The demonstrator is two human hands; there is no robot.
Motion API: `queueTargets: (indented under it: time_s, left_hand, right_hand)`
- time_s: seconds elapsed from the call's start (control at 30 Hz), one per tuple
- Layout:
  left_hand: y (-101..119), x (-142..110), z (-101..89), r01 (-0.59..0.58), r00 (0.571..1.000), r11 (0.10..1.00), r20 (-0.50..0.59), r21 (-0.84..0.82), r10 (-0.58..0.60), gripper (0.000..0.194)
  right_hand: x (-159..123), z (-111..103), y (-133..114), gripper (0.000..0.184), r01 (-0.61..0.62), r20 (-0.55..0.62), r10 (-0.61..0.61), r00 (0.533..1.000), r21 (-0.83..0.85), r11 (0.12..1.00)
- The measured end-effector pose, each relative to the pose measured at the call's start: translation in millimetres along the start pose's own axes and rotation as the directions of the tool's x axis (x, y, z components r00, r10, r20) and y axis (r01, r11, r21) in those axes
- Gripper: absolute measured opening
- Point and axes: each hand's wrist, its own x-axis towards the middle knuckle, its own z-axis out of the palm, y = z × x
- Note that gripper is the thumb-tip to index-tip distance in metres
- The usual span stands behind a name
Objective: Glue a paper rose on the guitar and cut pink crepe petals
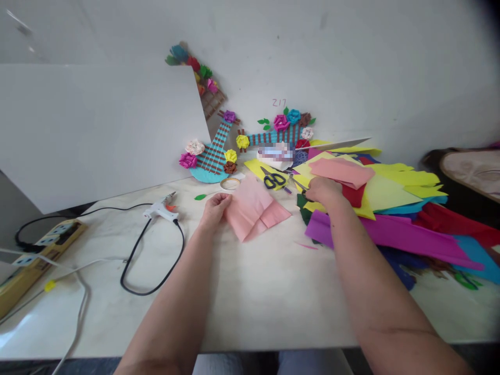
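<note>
My left hand pinches the left edge of a square of pink paper, creased and lying on the table. My right hand reaches over the pile of coloured paper at the right. Its fingers are closed at the handles of a pair of scissors, whose blades point left; the hand partly hides them. Between my hands, just behind the pink square, a second pair of black-handled scissors lies on yellow paper. A folded pink piece rests on the pile just beyond my right hand.
At the left are a white glue gun with a looped black cable and a power strip. A roll of tape lies behind my left hand. Flower-decorated woven pieces lean by the wall. A purple strip lies across the pile's front.
</note>
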Motion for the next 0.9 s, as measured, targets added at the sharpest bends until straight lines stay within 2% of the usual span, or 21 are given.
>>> queueTargets:
  time_s: [0.13, 0.4, 0.53, 0.6, 0.63, 0.7, 0.73, 0.77, 0.83, 0.9]
  left_hand:
    - [2, -1, 0.8, 0.002, 1.000, 0.999, -0.006, -0.051, -0.002, 0.031]
    - [3, -1, 2.3, 0.013, 1.000, 0.999, -0.010, -0.049, -0.013, 0.031]
    - [2, 0, 1.5, 0.010, 1.000, 0.998, -0.018, -0.054, -0.011, 0.030]
    - [2, 0, 1.1, 0.009, 1.000, 0.998, -0.023, -0.064, -0.010, 0.030]
    - [2, 1, 0.9, 0.007, 1.000, 0.998, -0.021, -0.069, -0.008, 0.030]
    - [1, 1, 0.8, 0.003, 1.000, 0.997, -0.015, -0.081, -0.004, 0.029]
    - [1, 1, 0.8, 0.004, 1.000, 0.996, -0.013, -0.088, -0.005, 0.029]
    - [1, 1, 1.0, 0.005, 1.000, 0.996, -0.013, -0.093, -0.007, 0.029]
    - [1, 1, 1.5, 0.011, 1.000, 0.995, -0.015, -0.094, -0.013, 0.029]
    - [1, 1, 2.1, 0.033, 0.999, 0.996, -0.015, -0.086, -0.034, 0.030]
  right_hand:
    - [0, -7, 6, 0.033, 0.024, 0.061, -0.024, 0.998, 0.003, 1.000]
    - [1, -6, 12, 0.038, -0.023, 0.033, 0.021, 0.999, 0.048, 0.999]
    - [1, -9, 12, 0.040, 0.002, 0.000, -0.002, 1.000, 0.165, 0.986]
    - [2, -5, 7, 0.035, 0.038, 0.004, -0.042, 0.999, 0.343, 0.938]
    - [2, -2, 3, 0.034, 0.054, 0.006, -0.064, 0.998, 0.464, 0.884]
    - [4, 10, -7, 0.038, 0.080, -0.015, -0.099, 0.995, 0.711, 0.698]
    - [5, 17, -12, 0.038, 0.092, -0.011, -0.135, 0.991, 0.787, 0.610]
    - [6, 24, -18, 0.036, 0.112, -0.016, -0.172, 0.985, 0.821, 0.559]
    - [10, 38, -27, 0.034, 0.170, -0.072, -0.194, 0.978, 0.814, 0.555]
    - [15, 49, -35, 0.034, 0.275, -0.172, -0.218, 0.961, 0.701, 0.658]
